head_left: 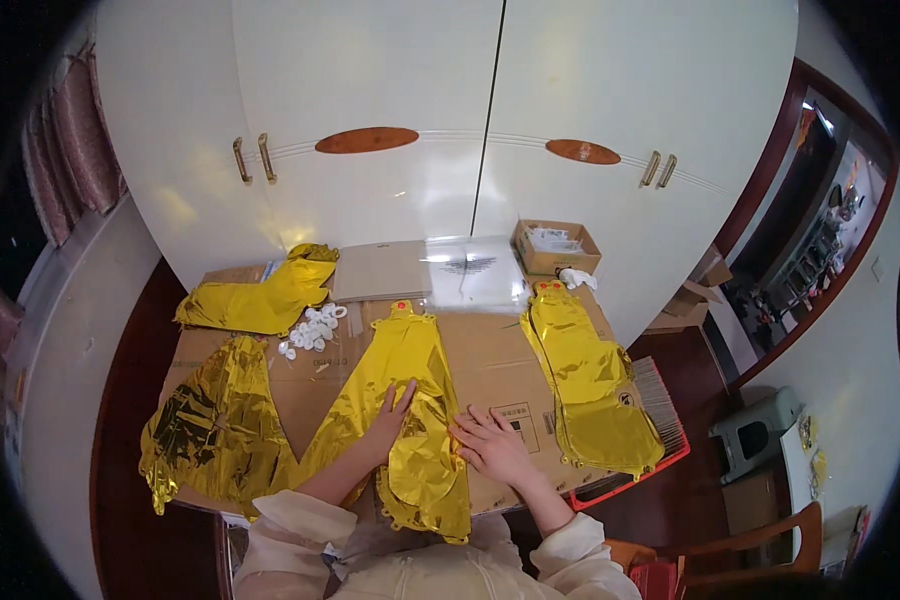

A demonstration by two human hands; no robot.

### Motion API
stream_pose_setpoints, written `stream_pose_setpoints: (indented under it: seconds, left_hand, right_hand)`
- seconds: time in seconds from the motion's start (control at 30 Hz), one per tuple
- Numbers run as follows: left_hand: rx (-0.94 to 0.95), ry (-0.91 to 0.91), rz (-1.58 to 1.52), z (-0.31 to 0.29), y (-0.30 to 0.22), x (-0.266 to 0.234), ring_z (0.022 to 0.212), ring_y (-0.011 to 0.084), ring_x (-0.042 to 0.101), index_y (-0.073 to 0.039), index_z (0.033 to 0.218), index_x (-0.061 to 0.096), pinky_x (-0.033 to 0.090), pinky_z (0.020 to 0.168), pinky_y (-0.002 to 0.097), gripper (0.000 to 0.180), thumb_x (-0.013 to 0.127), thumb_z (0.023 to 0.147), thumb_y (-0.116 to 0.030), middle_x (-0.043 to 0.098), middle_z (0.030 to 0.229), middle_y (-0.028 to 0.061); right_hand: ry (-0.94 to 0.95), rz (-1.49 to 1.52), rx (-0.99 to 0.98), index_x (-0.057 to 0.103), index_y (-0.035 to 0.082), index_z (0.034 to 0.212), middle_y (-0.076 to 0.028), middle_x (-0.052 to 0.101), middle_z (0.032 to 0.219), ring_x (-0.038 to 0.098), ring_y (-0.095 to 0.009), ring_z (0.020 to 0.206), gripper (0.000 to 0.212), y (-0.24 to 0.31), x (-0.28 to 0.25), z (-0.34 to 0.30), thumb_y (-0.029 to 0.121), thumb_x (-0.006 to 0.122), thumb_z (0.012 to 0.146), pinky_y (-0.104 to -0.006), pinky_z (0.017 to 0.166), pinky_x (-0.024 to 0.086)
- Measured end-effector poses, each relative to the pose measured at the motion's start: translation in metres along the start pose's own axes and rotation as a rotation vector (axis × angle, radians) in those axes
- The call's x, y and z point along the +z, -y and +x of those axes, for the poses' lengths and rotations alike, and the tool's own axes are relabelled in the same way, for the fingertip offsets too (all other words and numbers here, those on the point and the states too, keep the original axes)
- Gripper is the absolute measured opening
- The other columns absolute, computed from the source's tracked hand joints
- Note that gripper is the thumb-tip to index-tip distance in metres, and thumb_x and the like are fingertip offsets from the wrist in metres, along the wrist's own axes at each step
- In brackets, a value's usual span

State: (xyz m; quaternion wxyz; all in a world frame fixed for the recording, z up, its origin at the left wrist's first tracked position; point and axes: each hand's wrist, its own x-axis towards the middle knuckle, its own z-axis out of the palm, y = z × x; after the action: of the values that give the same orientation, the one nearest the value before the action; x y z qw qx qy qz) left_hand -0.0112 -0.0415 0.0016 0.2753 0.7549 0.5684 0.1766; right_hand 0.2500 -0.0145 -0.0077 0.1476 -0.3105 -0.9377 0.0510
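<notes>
A flat gold foil balloon [405, 350] lies in front of me, with a small red spot at its far tip and its near end at the table's front edge. My left hand [390, 422] rests on its middle, fingers stretched out and pressing the foil. At its right edge, my right hand [495, 446] lies flat with fingers spread, partly on the cardboard [500, 345]. Neither hand grips anything. Another gold foil sheet [220, 420] spreads crumpled to the left, by my left forearm. Farther right lies a gold foil balloon [585, 375], also flat.
At the far left sits a folded gold foil piece [255, 300] beside several small white plastic pieces [313, 332]. Clear plastic bags [475, 272] and a small cardboard box [558, 247] stand along the cabinet [370, 80]. A red-edged brush [660, 410] is at the right edge.
</notes>
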Motion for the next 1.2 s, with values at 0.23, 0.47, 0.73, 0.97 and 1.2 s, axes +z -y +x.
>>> stream_pose_setpoints:
  seconds: [0.23,0.47,0.73,0.97,1.2]
  left_hand:
    - [0.314,-0.161,0.391,0.027,0.024,-0.016,0.136,0.0383,0.038,-0.001,0.137,0.047,0.035,0.109,0.0469,0.059,0.064,0.087,-0.027,0.046,0.141,0.0219]
    - [-0.121,-0.322,-0.287,0.077,0.003,-0.015,0.09,0.0308,0.066,-0.002,0.131,0.051,0.052,0.081,0.0389,0.055,0.069,0.086,-0.029,0.068,0.101,0.0182]
    - [-0.178,-0.341,-0.252,0.136,0.017,-0.014,0.074,0.019,0.064,-0.009,0.129,0.056,0.052,0.069,0.0328,0.055,0.076,0.078,-0.016,0.065,0.081,0.0077]
    - [-0.115,-0.374,-0.22,0.159,0.021,-0.012,0.069,0.0249,0.064,-0.007,0.118,0.061,0.052,0.067,0.0361,0.044,0.073,0.076,-0.012,0.066,0.073,0.01]
    - [-0.051,-0.375,-0.252,0.169,0.024,-0.009,0.072,0.024,0.068,-0.005,0.109,0.064,0.052,0.067,0.0351,0.034,0.073,0.076,-0.009,0.07,0.079,0.0115]
  right_hand:
    - [-0.016,-0.001,-0.012,0.058,0.018,0.134,-0.001,0.052,0.143,0.04,-0.023,0.139,0.043,0.001,0.001,0.0,0.037,0.055,0.095,-0.0486,0.116,0.025]
    - [-0.023,-0.039,-0.013,0.059,0.017,0.132,-0.002,0.052,0.143,0.04,-0.023,0.139,0.042,0.002,0.0,-0.001,0.038,0.054,0.096,-0.0484,0.116,0.026]
    - [-0.051,-0.033,-0.026,0.06,0.017,0.131,-0.001,0.054,0.141,0.042,-0.022,0.137,0.041,0.002,0.0,-0.001,0.036,0.056,0.095,-0.0484,0.114,0.028]
    - [-0.06,-0.034,-0.013,0.061,0.017,0.13,-0.001,0.054,0.14,0.042,-0.021,0.137,0.04,0.0,0.002,-0.002,0.035,0.055,0.095,-0.0492,0.115,0.027]
    - [-0.049,-0.041,-0.027,0.062,0.019,0.131,-0.002,0.054,0.141,0.043,-0.021,0.137,0.041,0.001,0.001,-0.003,0.035,0.057,0.093,-0.0505,0.115,0.027]
